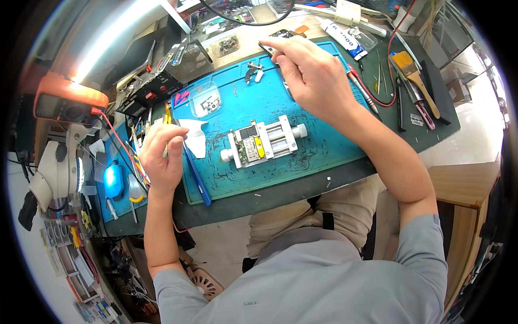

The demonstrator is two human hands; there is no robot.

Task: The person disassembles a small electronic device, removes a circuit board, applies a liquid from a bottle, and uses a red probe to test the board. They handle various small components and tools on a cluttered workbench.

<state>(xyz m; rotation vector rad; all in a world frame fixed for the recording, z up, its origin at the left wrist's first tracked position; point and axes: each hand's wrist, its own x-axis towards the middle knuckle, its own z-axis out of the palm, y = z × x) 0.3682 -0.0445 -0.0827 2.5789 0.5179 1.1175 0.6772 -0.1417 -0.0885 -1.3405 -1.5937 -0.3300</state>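
Loosely curled, my left hand (163, 156) is at the left edge of the blue mat, thumb and fingers drawn together; whatever they hold, if anything, I cannot make out. Beside it lie a white tissue (195, 141) and a blue-handled tool (197, 178). My right hand (312, 78) reaches over the back of the mat, index finger and thumb apart, near an opened phone (281, 35). A second dark phone-like part shows partly under that hand. Between my hands, a metal clamp holder (276, 139) grips a green circuit board (245, 147) with a yellow piece on it.
A clear plastic box (205, 100) of small parts sits on the mat (232, 186). An orange meter (70, 98) stands at the left. A glue tube (342, 39), a brush (414, 81), tweezers and a red cable lie at the back right. Shelves of tools are lower left.
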